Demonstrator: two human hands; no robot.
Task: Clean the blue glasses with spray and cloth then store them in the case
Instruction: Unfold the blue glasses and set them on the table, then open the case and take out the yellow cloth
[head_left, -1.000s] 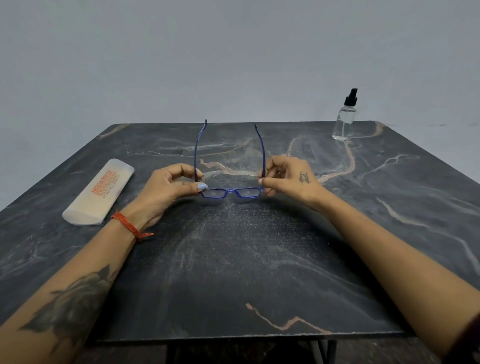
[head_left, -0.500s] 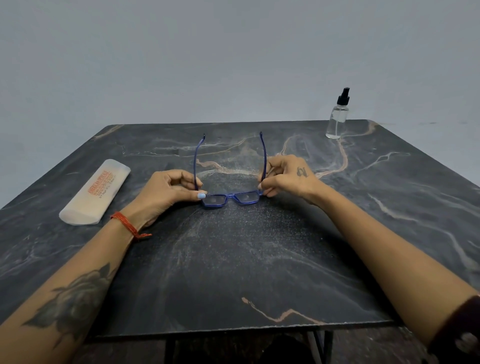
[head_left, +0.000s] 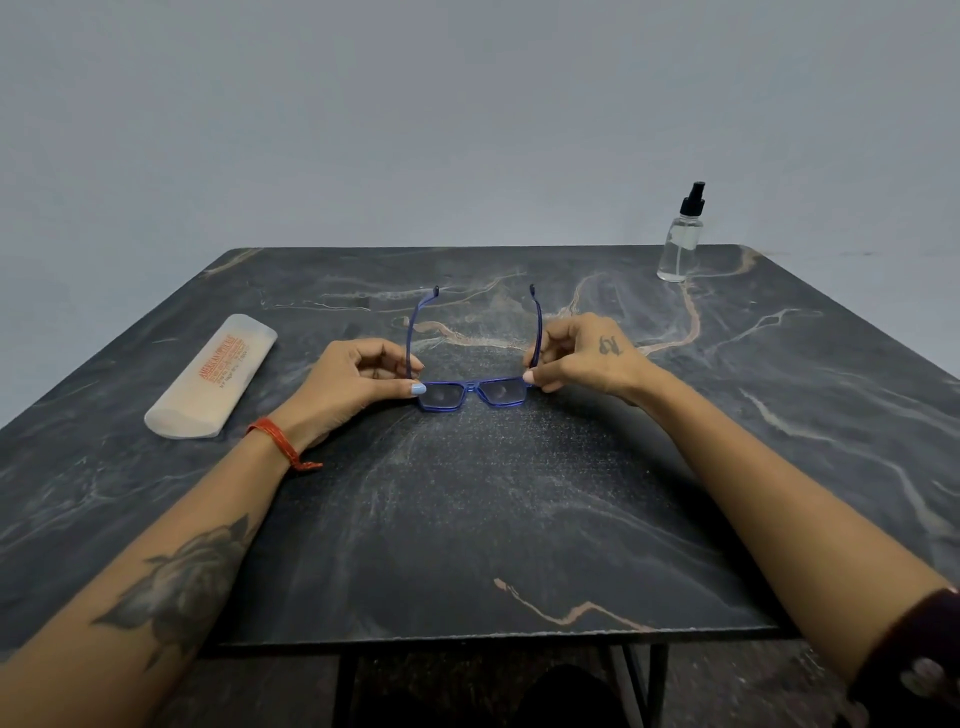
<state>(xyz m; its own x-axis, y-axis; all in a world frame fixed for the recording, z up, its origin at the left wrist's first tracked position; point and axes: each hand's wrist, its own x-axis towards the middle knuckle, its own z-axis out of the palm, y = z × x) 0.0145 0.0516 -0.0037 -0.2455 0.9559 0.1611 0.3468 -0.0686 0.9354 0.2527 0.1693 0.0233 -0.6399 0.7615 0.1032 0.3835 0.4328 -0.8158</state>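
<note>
Blue glasses (head_left: 471, 392) sit near the middle of a dark marble-patterned table (head_left: 519, 519), held at both ends by a person's bare hands. Their left hand (head_left: 347, 382) pinches the frame's left corner, thumb tip on the front beside the lens and fingers curled behind at the hinge. Their right hand (head_left: 582, 358) pinches the right corner the same way, fingers curled round the start of that temple arm. Whether the lower rim touches the tabletop or hovers just above it cannot be told.

The frame's long axis runs left to right, across the person's view. Both lenses face back toward the person, tilted slightly downward. Both temple arms are unfolded and point away toward the far wall, rising a little at their tips.

A clear spray bottle (head_left: 681, 244) with a black pump stands upright at the far right of the table, well apart from the hands. A pale, closed glasses case (head_left: 213, 376) with red lettering lies to the left, just beyond the left wrist. No cloth is visible.

Cleaning does not appear to have begun. To do this step well, the glasses should probably be set down gently or kept in the left hand alone, gripped by the frame edge and never the lenses, so the right hand is free for the bottle. Lenses should stay turned toward the nozzle.
</note>
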